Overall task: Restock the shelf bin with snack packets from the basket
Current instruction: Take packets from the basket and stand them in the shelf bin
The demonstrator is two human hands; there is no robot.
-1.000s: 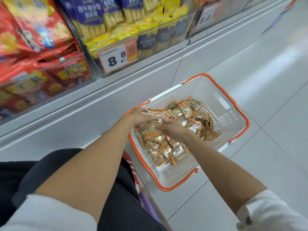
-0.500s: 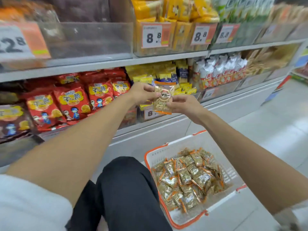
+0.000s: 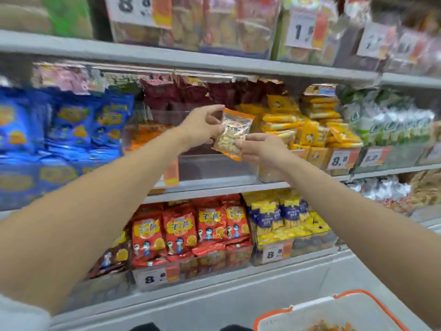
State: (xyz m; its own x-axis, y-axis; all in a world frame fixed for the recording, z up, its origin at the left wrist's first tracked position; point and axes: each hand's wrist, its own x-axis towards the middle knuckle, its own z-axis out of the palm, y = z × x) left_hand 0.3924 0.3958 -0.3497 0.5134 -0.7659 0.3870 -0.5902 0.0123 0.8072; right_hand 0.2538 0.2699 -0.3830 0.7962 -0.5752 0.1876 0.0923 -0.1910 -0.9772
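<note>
Both my hands hold one snack packet (image 3: pixel 232 133), clear with orange ends and pale biscuits inside, raised in front of the middle shelf. My left hand (image 3: pixel 202 126) pinches its upper left edge and my right hand (image 3: pixel 259 148) pinches its lower right corner. Just behind and below the packet is a clear shelf bin (image 3: pixel 214 167) that looks nearly bare inside, with orange packets at its left. The white basket with an orange rim (image 3: pixel 343 295) shows at the bottom right, a few orange packets (image 3: pixel 329 327) peeking out of it.
Blue bags (image 3: pixel 71 125) fill the middle shelf's left side, yellow packs (image 3: pixel 317 123) its right. Red bags (image 3: pixel 181 232) and yellow-blue packs (image 3: pixel 286 220) sit on the lower shelf behind price tags. The shelf's grey base (image 3: pixel 214 304) runs above the basket.
Both hands rose out of the basket with one packet, from the lower shelf's height to the front of the middle shelf bin. The view tilted up, so the basket dropped to the frame's bottom.
</note>
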